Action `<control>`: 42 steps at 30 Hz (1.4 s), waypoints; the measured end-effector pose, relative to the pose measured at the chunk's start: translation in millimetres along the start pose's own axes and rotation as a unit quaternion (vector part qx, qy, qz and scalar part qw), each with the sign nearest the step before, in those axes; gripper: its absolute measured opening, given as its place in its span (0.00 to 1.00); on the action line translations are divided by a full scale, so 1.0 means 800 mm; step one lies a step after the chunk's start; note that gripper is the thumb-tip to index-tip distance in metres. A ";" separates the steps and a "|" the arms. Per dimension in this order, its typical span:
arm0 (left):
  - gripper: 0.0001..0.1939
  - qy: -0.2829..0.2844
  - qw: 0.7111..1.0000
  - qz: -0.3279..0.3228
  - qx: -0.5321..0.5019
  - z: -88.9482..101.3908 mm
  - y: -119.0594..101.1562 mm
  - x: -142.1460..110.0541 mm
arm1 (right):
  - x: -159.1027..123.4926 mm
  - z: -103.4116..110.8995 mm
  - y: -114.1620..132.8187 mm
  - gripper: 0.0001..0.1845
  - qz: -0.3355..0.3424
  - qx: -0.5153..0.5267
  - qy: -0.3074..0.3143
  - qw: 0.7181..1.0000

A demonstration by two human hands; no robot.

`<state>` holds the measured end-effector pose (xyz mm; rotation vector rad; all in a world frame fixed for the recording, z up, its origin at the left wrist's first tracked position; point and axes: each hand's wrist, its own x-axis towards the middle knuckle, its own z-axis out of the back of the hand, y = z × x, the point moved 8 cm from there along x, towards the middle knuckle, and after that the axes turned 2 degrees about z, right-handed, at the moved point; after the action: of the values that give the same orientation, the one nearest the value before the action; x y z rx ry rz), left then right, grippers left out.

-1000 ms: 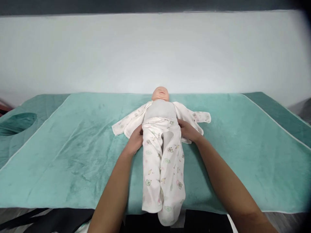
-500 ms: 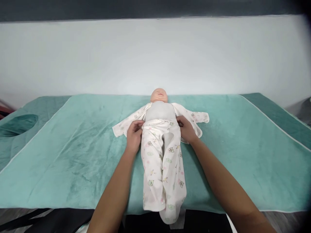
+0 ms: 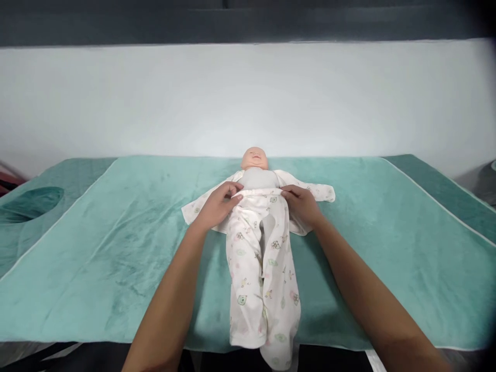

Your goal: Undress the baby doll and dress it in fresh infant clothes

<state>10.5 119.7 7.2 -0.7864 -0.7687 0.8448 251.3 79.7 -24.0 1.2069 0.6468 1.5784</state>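
Note:
A baby doll (image 3: 254, 158) lies on its back with its head toward the wall. White patterned trousers (image 3: 248, 258) cover its legs, the lower end reaching over the front edge. An open jacket (image 3: 318, 192) in the same print is on its arms, baring the grey torso (image 3: 259, 178). My left hand (image 3: 221, 204) pinches the waistband at its left end, thumb on the front of the cloth. At the other end of the waistband, my right hand (image 3: 300, 202) has its fingers closed on the cloth; its thumb is partly hidden.
A teal sheet (image 3: 116, 248) covers the bed. At the left lies a darker teal section with an oval opening (image 3: 33, 202). Behind the bed stands a white wall (image 3: 248, 98). Black items show below the front edge.
Both hands have moved from the doll's sides up to the front of the waistband, which sits slightly higher on the torso. The view has tipped up a little.

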 end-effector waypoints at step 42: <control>0.09 -0.050 0.951 0.162 -0.257 -0.031 0.092 -0.010 | 0.013 -0.029 -0.057 0.18 -0.138 0.203 -0.009 0.969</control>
<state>2.4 137.5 -68.3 -1.3700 -0.9835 0.9943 248.0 109.1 -67.1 1.3557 1.1153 1.2333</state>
